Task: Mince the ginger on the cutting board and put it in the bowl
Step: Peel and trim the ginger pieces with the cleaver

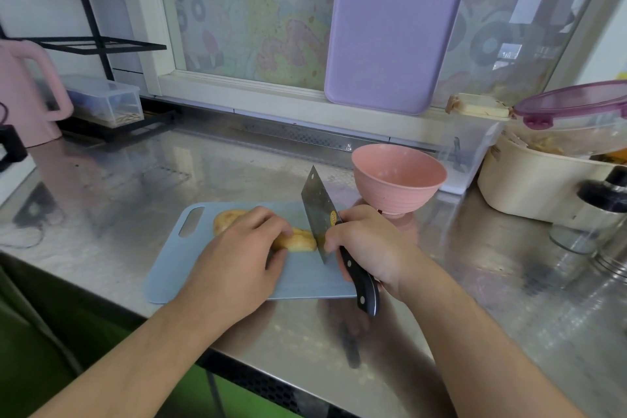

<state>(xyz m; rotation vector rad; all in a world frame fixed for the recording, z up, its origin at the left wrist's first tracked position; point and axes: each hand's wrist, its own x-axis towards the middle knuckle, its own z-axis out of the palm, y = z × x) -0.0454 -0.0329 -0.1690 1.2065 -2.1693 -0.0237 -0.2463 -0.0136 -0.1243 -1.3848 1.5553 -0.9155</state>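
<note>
On the cutting board (305, 278), our left hand (237, 258) pins the whole ginger (298, 241) while our right hand (369, 241) grips the knife (320, 214) at its end; mincing barely begun, bowl (398, 176) apparently empty.

A steel counter (142, 180) runs beneath a window with cartoon-patterned film (251, 10), a black wire rack (91, 41) standing far left of the hands.
</note>
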